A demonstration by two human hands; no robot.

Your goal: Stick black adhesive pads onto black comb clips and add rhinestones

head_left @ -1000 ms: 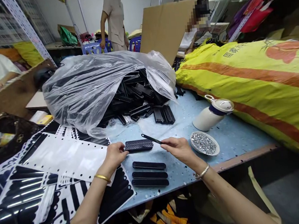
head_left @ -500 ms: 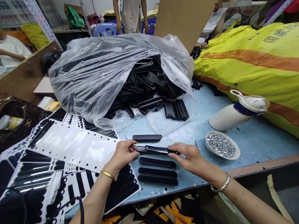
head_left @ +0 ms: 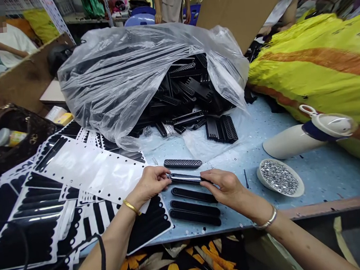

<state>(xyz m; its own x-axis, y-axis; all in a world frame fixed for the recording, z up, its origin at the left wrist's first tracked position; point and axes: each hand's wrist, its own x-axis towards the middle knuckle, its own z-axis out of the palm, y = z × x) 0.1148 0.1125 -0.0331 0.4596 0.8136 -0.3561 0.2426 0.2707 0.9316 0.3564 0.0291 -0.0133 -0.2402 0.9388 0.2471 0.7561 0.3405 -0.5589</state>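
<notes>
Both my hands pinch one long black strip with rounded ends, held low over the blue table. My left hand has fingertips closed at its left end, where a small hole shows. Around the right end, thumb and fingers of my right hand are closed. Just behind lies a black piece with a lattice-patterned face. Three smooth black strips lie stacked in a row nearer the table's front edge. A white sheet and sheets of black strip-shaped stickers spread beside my left hand.
A clear plastic bag spills black toothed pieces at the back. To the right are a bowl of small metal rings, a white bottle and a yellow sack. A brown handbag sits left. People are beyond.
The upper strip, earlier offset to the right over a lattice-patterned piece, now lies over it, covering nearly all the pattern. My right hand has moved slightly closer to my left; the view has shifted.
</notes>
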